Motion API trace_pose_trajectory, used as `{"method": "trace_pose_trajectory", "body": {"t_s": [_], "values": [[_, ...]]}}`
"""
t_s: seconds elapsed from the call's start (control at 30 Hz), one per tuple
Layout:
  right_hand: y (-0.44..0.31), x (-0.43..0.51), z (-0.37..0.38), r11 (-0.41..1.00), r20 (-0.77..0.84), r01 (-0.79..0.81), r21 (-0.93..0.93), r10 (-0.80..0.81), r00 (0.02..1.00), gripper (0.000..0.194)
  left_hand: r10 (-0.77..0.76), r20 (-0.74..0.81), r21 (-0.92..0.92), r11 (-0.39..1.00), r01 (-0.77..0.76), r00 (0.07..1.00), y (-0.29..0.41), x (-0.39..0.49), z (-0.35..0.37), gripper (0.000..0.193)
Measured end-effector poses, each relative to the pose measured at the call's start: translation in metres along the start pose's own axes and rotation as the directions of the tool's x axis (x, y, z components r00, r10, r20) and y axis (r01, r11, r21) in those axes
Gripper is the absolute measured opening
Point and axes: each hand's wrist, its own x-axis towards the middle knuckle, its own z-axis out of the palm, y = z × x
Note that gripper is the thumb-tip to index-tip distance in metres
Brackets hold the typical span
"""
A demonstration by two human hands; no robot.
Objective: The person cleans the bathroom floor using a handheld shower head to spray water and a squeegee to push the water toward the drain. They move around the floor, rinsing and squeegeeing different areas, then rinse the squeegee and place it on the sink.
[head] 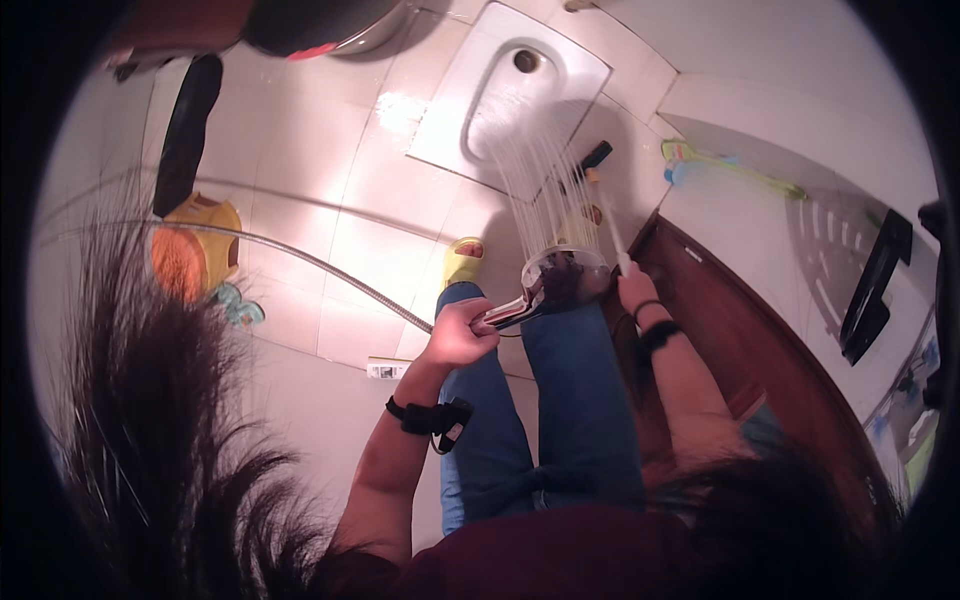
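My left hand grips the handle of a chrome handheld shower head above my knees. Its water jets stream away from me, some reaching the white squat toilet pan set in the tiled floor. A flexible metal shower hose runs left from the handle. In my right hand is the pale shaft of a long-handled brush, orange near its far end. A black head shows there, beside the pan's near right corner; the spray partly blurs it. Both wrists wear black straps.
A yellow plastic stool with an orange top stands left, beside teal slippers. A dark basin is at the upper left. A brown door borders my right side. A green brush and a black wall fitting are further right.
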Motion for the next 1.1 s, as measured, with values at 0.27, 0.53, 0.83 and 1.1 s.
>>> {"method": "trace_pose_trajectory", "body": {"t_s": [0.27, 0.53, 0.83, 1.1], "values": [[0.081, -0.004, -0.044, 0.952, 0.047, -0.035, 0.305, 0.022, 0.999, 0.032, -0.022, 0.047, 0.160, 0.987, 0.014, 0.999, 0.044, 0.048, 0.072, 0.019], [0.170, 0.049, -0.160, 0.484, 0.323, -0.426, 0.764, 0.283, 0.903, 0.032, -0.058, 0.007, 0.252, 0.966, 0.055, 0.998, 0.101, 0.092, 0.122, 0.022], [0.224, 0.034, -0.140, 0.203, 0.481, -0.542, 0.815, 0.283, 0.830, 0.023, -0.159, 0.152, 0.299, 0.948, 0.108, 0.976, 0.142, 0.128, 0.166, 0.020], [0.218, -0.032, -0.104, -0.050, 0.607, -0.609, 0.792, 0.180, 0.774, 0.017, -0.074, 0.366, 0.426, 0.900, -0.096, 0.928, 0.160, 0.144, 0.198, 0.017]]}}
